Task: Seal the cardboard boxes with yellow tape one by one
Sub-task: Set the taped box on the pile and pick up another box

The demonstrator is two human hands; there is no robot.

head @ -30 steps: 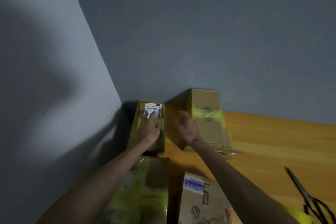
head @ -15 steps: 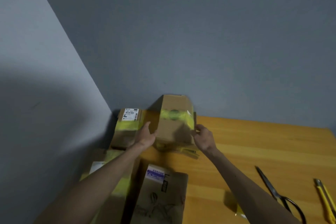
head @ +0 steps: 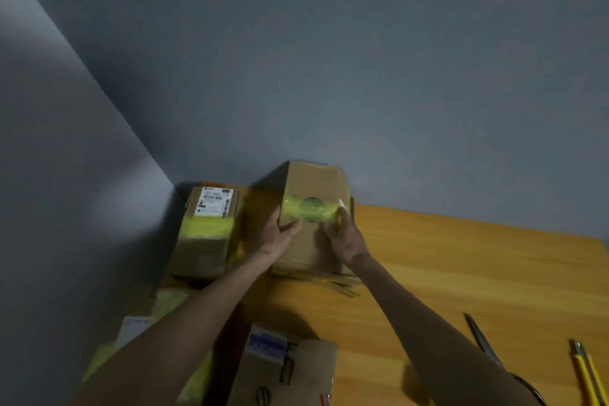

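Four cardboard boxes show in the head view, crowded into the corner of a wooden table (head: 478, 273). The middle cardboard box (head: 314, 249) is the one being worked on. It stands against the back wall with a band of yellow tape (head: 309, 209) across its upper front.

The left hand (head: 280, 239) grips the box's left edge, thumb lying on the front face and fingers wrapped round the side. The right hand (head: 347, 237) holds the right edge, fingertips right at the end of the tape band. So the box is clamped between both hands.

My guess is this is the tail end of sealing this box, either rubbing the tape ends down or turning it to check. Next move probably calls for setting it aside and pulling over an unsealed one, plus finding the roll, which I can't spot.

To the left sits a labelled box (head: 201, 250) with its own yellow band, apart from the middle one. Nearer the camera is a printed box (head: 290, 372) with no yellow tape that I can see — likely the next candidate. Another taped box (head: 99, 361) is half hidden under the left forearm. Every box is closed, so contents are anybody's guess.

Some tape scraps (head: 336, 283) lie at the middle box's base. Scissors (head: 482, 341) and a yellow utility knife (head: 588, 372) lie well off to the right.
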